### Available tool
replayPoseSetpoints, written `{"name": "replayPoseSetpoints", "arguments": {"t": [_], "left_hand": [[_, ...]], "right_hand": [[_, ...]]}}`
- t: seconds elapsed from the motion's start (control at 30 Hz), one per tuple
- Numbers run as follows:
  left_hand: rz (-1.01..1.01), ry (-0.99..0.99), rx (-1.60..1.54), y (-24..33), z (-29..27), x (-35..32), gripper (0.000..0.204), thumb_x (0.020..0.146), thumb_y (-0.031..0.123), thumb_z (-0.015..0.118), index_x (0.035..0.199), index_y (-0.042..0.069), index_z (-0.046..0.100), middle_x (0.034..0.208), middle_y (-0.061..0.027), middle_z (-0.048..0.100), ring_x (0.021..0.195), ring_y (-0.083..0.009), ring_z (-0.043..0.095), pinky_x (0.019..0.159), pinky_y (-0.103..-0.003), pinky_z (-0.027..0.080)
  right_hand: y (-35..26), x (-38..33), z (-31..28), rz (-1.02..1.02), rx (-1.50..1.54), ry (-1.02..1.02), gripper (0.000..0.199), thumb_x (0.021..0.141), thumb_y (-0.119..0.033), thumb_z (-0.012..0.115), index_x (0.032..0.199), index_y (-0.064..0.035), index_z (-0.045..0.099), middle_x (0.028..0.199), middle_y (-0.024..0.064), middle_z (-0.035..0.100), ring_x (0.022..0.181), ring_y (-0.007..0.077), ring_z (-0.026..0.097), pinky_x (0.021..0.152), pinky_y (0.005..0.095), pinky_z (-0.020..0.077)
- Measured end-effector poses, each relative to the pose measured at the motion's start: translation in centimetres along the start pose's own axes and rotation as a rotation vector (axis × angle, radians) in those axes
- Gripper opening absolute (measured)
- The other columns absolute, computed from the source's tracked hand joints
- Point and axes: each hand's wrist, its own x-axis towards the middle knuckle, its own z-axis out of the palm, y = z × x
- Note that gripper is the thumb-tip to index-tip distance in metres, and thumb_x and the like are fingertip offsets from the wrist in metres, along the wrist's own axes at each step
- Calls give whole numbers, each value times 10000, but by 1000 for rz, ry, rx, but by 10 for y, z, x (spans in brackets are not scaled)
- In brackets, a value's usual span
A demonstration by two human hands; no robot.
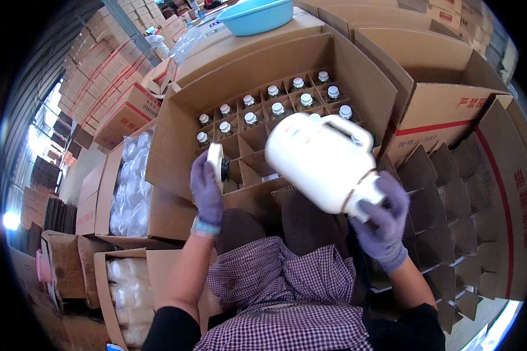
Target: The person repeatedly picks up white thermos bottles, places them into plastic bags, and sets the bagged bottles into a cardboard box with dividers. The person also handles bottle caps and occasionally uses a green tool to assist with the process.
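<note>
Muted purple on the gloved left hand point(208, 190), pale teal on the band point(206, 229) at its wrist; muted purple too on the right hand point(387, 225). Off-white and black on the lid point(215, 162) in the left. White on the jug point(315, 159) in the right. White on bottle caps point(277, 109) beyond the left. Brown, striped red, on the carton point(518, 234) right of the right hand. Sky blue on the basin point(257, 17) beyond both. Dark-and-white checks on the garment point(287, 329) below.
</note>
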Motion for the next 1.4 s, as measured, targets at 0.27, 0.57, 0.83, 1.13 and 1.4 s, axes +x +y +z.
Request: {"name": "replayPoseSetpoints", "arguments": {"t": [0.27, 0.57, 0.83, 1.13, 1.4], "left_hand": [[226, -643, 1031, -115, 60, 72, 466, 900, 461, 670, 1227, 129, 659, 1108, -192, 639, 1023, -396, 645, 907, -505, 509], [248, -887, 820, -20, 280, 129, 627, 831, 530, 705, 1176, 8, 666, 1114, -237, 682, 1037, -395, 665, 900, -475, 518], [239, -1015, 989, -45, 325, 149, 624, 638, 487, 819, 1058, 38, 713, 1067, -230, 717, 1024, -373, 691, 911, -439, 541], [614, -437, 530, 153, 61, 128, 562, 658, 260, 859, 1156, 98, 656, 1017, -135, 657, 947, -336, 675, 837, -416, 548], [338, -492, 237, 188, -90, -12, 906, 645, 274, 899, 1419, 7, 513, 1126, -145, 660, 1021, -272, 667, 928, -396, 516]], "right_hand": [[68, -54, -46, 585, 129, 243, 571, 725, -18, 753, 1258, -62, 552, 1370, 171, 482, 1287, 321, 484, 1123, 434, 375], [75, -59, -40, 723, 191, 418, 600, 805, -216, 795, 1313, -46, 525, 1405, 178, 489, 1313, 311, 478, 1143, 441, 346], [60, -53, -65, 672, 122, 372, 654, 851, -389, 791, 1334, -71, 486, 1394, 183, 479, 1262, 302, 506, 1094, 440, 398], [33, -31, -78, 743, 264, 514, 691, 901, -422, 677, 1386, 19, 458, 1349, 186, 535, 1236, 298, 534, 1075, 446, 414], [-8, 1, -58, 684, 385, 265, 569, 960, -350, 492, 1365, 50, 491, 1329, 194, 569, 1214, 300, 562, 1085, 438, 408]]}}
